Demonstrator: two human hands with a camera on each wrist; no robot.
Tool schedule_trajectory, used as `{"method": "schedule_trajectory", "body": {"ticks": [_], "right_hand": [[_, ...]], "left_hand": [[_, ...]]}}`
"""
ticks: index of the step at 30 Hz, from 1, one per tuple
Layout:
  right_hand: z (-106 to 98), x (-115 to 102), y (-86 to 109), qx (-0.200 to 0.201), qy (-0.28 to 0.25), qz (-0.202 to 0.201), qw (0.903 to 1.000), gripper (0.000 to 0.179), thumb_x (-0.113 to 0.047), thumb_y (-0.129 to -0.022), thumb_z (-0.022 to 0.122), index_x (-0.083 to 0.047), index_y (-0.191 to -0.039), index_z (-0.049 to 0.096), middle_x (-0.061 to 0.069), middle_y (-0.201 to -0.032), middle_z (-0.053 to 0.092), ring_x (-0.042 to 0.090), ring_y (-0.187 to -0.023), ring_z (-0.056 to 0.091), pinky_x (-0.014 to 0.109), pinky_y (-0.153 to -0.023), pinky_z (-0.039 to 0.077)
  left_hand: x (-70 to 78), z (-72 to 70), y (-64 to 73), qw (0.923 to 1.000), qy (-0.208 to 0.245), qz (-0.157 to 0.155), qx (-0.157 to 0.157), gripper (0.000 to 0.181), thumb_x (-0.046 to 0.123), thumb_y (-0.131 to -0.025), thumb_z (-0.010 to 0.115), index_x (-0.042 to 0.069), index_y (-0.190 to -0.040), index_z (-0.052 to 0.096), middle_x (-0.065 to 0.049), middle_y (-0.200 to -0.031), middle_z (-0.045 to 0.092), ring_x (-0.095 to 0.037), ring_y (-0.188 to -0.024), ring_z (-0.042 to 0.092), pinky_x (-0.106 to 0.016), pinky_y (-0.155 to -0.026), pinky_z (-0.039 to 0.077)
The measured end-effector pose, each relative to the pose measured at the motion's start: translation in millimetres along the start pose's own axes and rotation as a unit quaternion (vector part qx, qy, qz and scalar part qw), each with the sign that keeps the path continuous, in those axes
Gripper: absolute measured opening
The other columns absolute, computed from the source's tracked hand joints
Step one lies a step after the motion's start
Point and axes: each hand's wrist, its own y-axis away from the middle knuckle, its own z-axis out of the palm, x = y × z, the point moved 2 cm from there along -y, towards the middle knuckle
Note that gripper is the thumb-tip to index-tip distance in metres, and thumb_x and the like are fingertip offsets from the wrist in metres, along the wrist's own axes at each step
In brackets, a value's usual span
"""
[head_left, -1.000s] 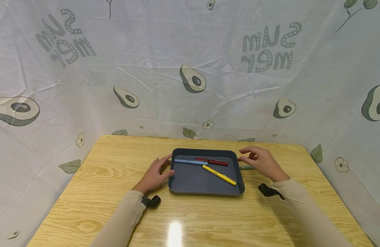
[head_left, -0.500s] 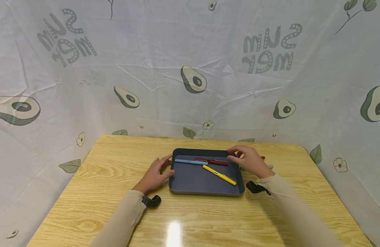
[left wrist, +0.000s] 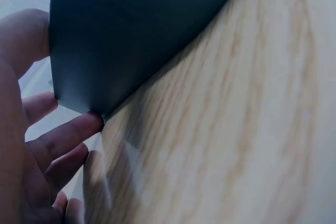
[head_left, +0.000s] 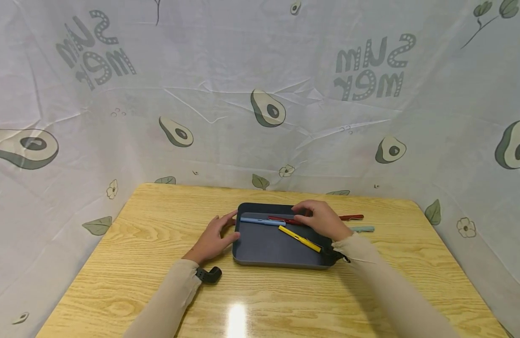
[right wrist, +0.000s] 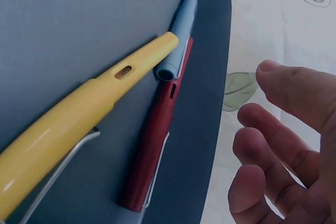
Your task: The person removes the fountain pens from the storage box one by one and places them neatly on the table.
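R hand above far R of tray — fingers apart, loosely bent, nil held. Red pen in tray, approx ∥ far wall, R end beneath R hand. L hand farther — tray's L wall, fingers spread.

Up comes our left forearm in its pale sleeve, slanting inward from the bottom of the head view, and our left wrist leads straight into our left hand: fingers loosely extended, thumb set well apart in an easy C! Over to our right forearm, angling in long from the lower right, and our right hand points leftward, back of the hand uppermost, fingers softly bent. From the right wrist we catch those fingertips rounded and relaxed, gaps showing between them!
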Motion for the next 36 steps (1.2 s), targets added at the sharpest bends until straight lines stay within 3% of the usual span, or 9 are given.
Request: {"method": "schedule_trajectory", "body": {"ticks": [8, 25, 36], "right_hand": [[12, -5, -11.5, -0.023, -0.007, 0.012, 0.9996, 0.025, -0.018, -0.099, 0.072, -0.008, -0.122, 0.075, 0.007, -0.119, 0.073, 0.011, -0.084, 0.065, 0.034, -0.074, 0.057], [38, -7, -30.1, -0.068, 0.051, 0.006, 0.9963, 0.012, -0.019, -0.097, 0.074, -0.016, -0.108, 0.079, -0.002, -0.101, 0.075, 0.012, -0.09, 0.069, 0.037, -0.081, 0.059], [44, -5, -34.8, -0.092, 0.091, 0.038, 0.9909, 0.014, -0.02, -0.095, 0.077, -0.015, -0.107, 0.079, -0.001, -0.101, 0.074, 0.012, -0.087, 0.067, 0.037, -0.08, 0.059]], "left_hand": [[0.9, -0.1, 0.8, 1.0, -0.001, -0.003, 0.0, 0.072, 0.037, -0.101, 0.069, 0.016, -0.162, 0.037, -0.011, -0.143, 0.063, -0.029, -0.14, 0.052, -0.053, -0.13, 0.006], [-2.3, 1.5, 0.6, 1.0, 0.002, 0.008, 0.004, 0.072, 0.037, -0.101, 0.069, 0.015, -0.162, 0.038, -0.01, -0.141, 0.064, -0.03, -0.14, 0.051, -0.053, -0.129, 0.008], [-3.2, 1.0, 0.6, 1.0, 0.0, 0.005, 0.005, 0.071, 0.037, -0.101, 0.069, 0.018, -0.162, 0.038, -0.01, -0.142, 0.063, -0.03, -0.14, 0.051, -0.052, -0.13, 0.008]]}}
